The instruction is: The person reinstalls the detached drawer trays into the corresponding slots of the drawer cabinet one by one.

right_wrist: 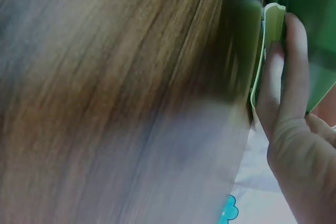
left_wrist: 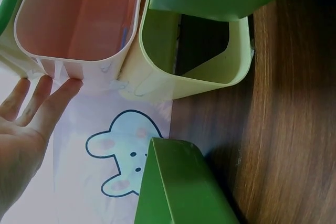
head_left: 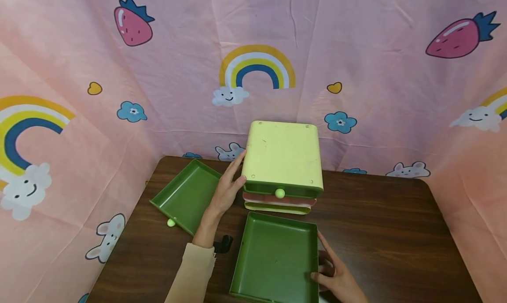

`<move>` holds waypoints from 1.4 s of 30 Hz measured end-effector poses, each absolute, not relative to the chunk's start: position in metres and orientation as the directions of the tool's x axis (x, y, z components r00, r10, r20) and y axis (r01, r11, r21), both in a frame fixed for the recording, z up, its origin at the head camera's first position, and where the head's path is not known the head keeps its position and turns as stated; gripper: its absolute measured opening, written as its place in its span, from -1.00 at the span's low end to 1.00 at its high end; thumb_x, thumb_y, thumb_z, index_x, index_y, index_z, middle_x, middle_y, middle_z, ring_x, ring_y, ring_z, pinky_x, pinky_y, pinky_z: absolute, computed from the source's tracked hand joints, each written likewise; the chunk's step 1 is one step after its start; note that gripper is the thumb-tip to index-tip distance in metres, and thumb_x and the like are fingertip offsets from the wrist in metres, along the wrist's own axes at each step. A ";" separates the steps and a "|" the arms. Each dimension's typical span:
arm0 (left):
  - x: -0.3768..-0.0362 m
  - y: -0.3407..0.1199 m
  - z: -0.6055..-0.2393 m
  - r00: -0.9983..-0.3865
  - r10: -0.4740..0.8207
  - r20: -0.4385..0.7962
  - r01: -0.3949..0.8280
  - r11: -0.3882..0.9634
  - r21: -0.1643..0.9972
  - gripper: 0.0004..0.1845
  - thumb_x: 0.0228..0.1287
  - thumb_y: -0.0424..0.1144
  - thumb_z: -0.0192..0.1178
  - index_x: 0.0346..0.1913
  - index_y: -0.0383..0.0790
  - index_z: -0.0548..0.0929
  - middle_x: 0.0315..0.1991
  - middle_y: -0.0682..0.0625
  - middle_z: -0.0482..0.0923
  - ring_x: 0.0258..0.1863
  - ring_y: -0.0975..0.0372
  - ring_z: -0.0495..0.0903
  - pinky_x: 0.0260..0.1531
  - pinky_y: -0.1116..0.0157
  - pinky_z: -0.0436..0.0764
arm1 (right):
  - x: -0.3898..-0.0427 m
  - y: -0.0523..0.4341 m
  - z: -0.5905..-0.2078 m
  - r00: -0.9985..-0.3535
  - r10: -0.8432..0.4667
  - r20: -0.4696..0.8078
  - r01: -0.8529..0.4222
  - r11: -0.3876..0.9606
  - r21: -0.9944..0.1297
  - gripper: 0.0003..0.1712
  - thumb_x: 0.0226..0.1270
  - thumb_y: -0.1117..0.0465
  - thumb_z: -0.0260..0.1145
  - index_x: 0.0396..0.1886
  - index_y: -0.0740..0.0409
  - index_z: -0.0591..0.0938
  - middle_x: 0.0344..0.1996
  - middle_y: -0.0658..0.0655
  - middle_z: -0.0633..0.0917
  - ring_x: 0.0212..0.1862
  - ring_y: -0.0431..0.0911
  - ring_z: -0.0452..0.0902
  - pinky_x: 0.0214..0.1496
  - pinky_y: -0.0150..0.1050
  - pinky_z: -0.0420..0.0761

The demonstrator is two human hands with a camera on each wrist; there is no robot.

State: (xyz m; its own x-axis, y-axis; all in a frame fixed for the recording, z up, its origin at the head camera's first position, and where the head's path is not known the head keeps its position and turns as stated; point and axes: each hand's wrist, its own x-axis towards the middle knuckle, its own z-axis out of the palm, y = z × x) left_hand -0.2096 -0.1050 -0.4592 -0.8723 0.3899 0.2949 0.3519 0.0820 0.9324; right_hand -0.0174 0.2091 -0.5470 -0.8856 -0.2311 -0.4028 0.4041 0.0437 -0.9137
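On the table (head_left: 376, 232), a removed green drawer (head_left: 186, 195) lies at the left, tilted, its knob toward the near edge. The left hand (head_left: 225, 193) rests flat, fingers straight and together, against the left side of the yellow-green drawer cabinet (head_left: 283, 157), which faces the person. A second green drawer (head_left: 275, 259) lies just before the cabinet, its long axis running toward the person. The right hand (head_left: 336, 274) holds that drawer's right wall, fingers (right_wrist: 286, 72) lightly curled along its rim.
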 end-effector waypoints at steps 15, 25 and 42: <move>-0.210 -0.105 -0.460 -0.871 0.395 0.292 0.343 0.064 0.937 -0.14 0.46 0.23 0.01 0.60 -0.18 0.03 0.58 -0.12 -0.03 0.50 -0.03 0.06 0.22 -0.22 0.37 | -0.020 0.205 -0.539 -0.932 -0.066 -0.355 0.346 0.125 -0.930 0.06 0.23 0.36 0.42 0.59 -0.31 0.12 0.31 0.48 0.36 -0.10 0.05 0.62 -0.27 -0.14 0.67; -0.210 -0.106 -0.461 -0.872 0.389 0.298 0.345 0.054 0.937 -0.14 0.45 0.23 0.02 0.59 -0.19 0.04 0.57 -0.12 -0.01 0.48 -0.04 0.10 0.21 -0.21 0.38 | -0.024 0.199 -0.530 -0.948 0.019 -0.319 0.319 0.071 -0.945 0.03 0.18 0.36 0.48 0.53 -0.40 0.24 0.29 0.38 0.43 -0.04 0.09 0.61 -0.23 -0.14 0.67; -0.212 -0.103 -0.461 -0.865 0.390 0.316 0.356 0.035 0.934 -0.12 0.45 0.23 0.03 0.58 -0.25 0.04 0.56 -0.14 0.00 0.45 -0.06 0.16 0.14 -0.18 0.45 | -0.040 0.204 -0.521 -0.963 -0.032 -0.269 0.265 0.099 -0.959 0.02 0.20 0.34 0.48 0.54 -0.35 0.24 0.33 0.33 0.42 0.00 0.13 0.63 -0.16 -0.16 0.66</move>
